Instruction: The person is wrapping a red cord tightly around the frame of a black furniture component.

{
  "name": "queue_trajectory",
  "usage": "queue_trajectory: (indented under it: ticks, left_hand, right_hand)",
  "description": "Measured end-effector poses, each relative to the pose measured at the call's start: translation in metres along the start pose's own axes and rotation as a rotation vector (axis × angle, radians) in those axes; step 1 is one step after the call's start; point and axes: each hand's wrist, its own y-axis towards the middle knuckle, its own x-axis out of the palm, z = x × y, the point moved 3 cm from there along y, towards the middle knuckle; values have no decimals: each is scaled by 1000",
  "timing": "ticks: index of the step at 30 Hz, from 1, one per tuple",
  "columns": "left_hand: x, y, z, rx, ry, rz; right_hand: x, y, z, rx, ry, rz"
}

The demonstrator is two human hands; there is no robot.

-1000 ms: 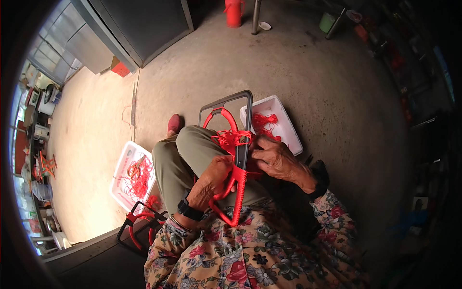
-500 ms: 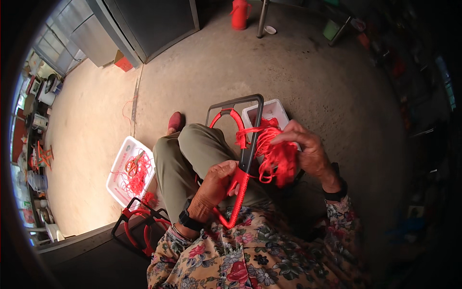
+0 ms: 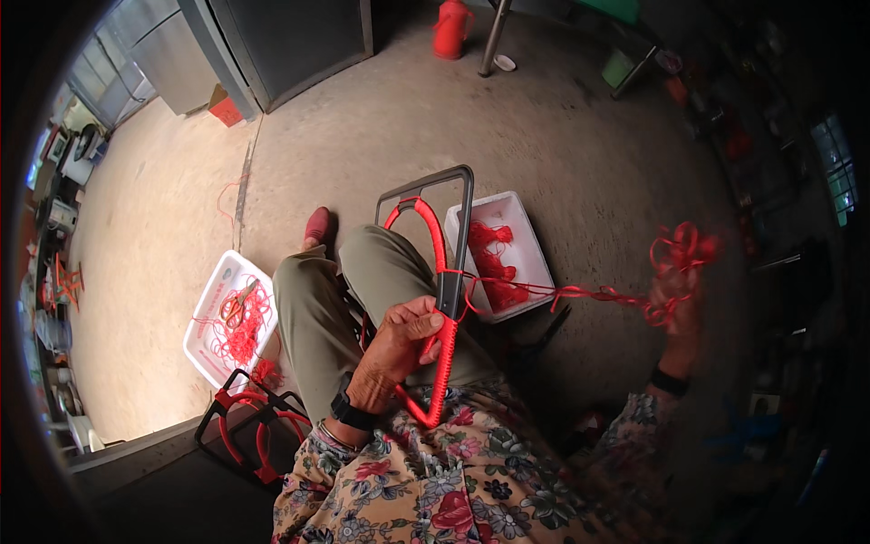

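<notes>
Out to one side, the right hand (image 3: 681, 308) clutches red cord (image 3: 686, 248); the left hand (image 3: 397, 344) grips a frame (image 3: 450, 295).

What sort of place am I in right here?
Probably a small workshop, perhaps in a home: the floor looks like concrete, white tubs hold red cord, and assorted goods crowd the left side.

Red flask (image 3: 449, 31), small white dish (image 3: 506, 63) — metal leg (image 3: 496, 38) between them
</notes>
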Motion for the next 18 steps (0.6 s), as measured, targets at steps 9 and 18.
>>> queue_trajectory:
  ticks: [9,18]
  left_hand:
    - [3,5,-7,16,19,39]
    - [1,3,-9,-10,-12,-31]
  right_hand:
    - [192,-40,98,528,290,-434]
    - [166,-125,80,298,366,-687]
